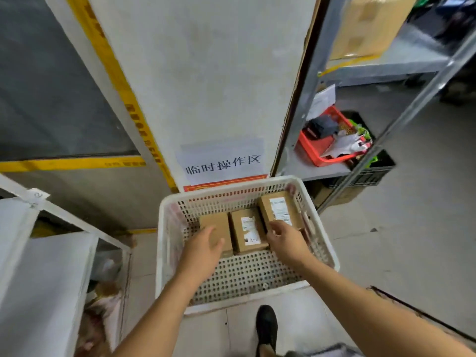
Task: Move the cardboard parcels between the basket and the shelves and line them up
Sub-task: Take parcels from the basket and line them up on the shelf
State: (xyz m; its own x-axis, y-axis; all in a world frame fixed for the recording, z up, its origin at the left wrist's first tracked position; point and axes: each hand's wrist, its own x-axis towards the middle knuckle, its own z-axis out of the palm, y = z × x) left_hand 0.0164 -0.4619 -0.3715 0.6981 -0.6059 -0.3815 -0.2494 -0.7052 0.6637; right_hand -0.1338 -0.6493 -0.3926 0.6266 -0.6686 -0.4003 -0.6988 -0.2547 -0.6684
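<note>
both hands down in the white perforated plastic basket, three small brown cardboard parcels in a row, left hand spread flat over one, right hand curling onto another's near end, a careless tug could skew the row.

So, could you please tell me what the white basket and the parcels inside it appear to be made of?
The white basket looks like moulded plastic, judging by its perforated walls and floor. The three parcels look like plain brown cardboard, matte, two with white printed paper labels.
</note>
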